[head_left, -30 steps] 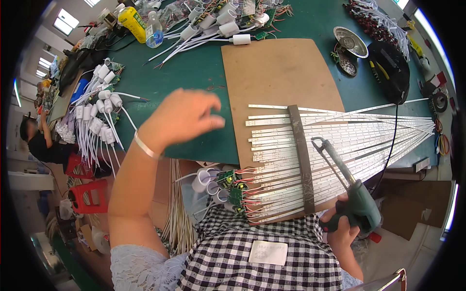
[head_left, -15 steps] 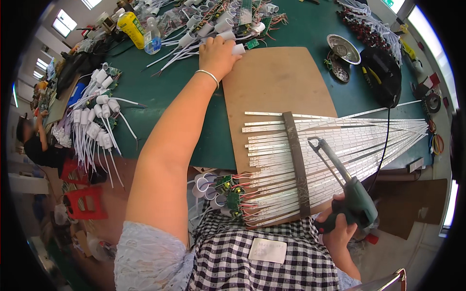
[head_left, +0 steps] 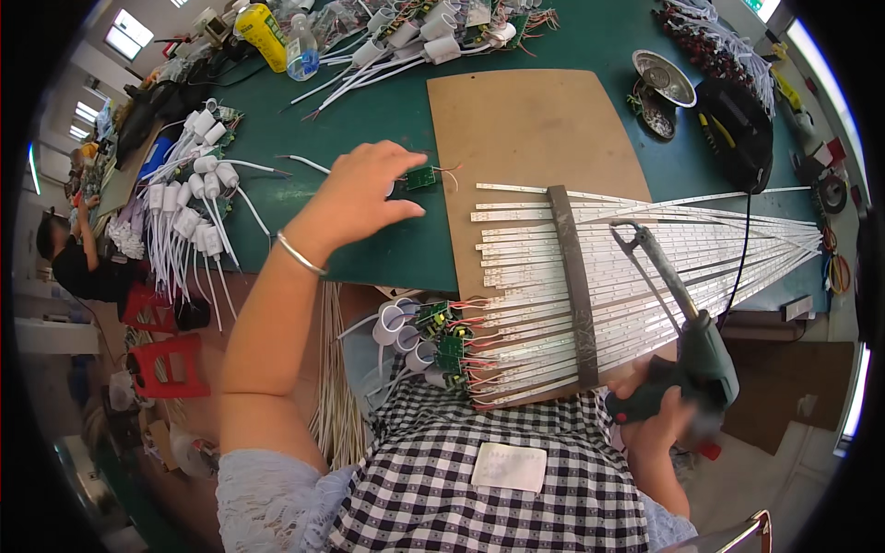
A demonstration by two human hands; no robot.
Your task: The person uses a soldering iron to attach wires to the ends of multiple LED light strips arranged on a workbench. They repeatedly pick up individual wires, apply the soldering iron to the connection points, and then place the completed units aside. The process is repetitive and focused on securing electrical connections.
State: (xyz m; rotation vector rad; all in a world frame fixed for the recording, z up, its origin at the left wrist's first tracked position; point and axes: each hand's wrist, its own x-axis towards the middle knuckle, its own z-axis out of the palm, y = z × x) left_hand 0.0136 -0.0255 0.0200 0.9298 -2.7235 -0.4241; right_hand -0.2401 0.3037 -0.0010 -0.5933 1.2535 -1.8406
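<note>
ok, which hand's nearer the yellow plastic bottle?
Left. Left hand: below and right of the bottle in view. Right hand: much farther, lower right, gripping the dark-green soldering gun.

One soldering gun (head_left: 708, 355), one dark bar (head_left: 573, 286), one bracelet (head_left: 300, 255), two bottles (head_left: 262, 39) (one yellow, one clear)

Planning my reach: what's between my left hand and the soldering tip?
In the head view: a green circuit board, the brown board, white strips and the dark bar across them.

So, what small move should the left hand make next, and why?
Perhaps the left hand should bring the small circuit board beside it to the upper strips: that board's thin wires seem free, and those strips' left ends look bare, while the lower strips are wired to other boards.
</note>
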